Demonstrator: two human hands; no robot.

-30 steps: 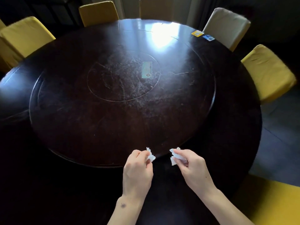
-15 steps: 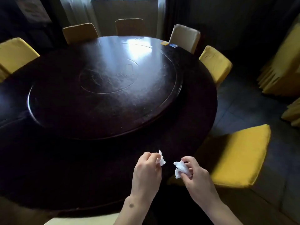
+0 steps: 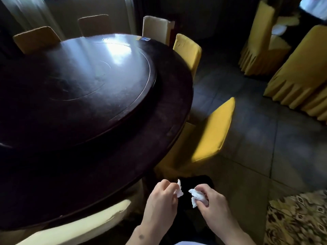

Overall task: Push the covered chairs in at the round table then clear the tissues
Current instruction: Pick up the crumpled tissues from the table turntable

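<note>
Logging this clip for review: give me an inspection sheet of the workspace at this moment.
Surface: dark round table with raised turntable, glare at far side.
Job's things: crumpled tissue in left hand, another tissue in right hand; yellow covered chair close against the table edge.
Clutter: small cards at far rim.
Grippers: left hand and right hand each pinch a tissue, off the table.
Cables: nothing seen.
Surroundings: more covered chairs, tiled floor, patterned carpet.

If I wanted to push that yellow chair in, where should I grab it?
Probably the top edge of the yellow chair's back, from the floor side. The back faces away from the table, and its padded top is the closest part within reach.
</note>
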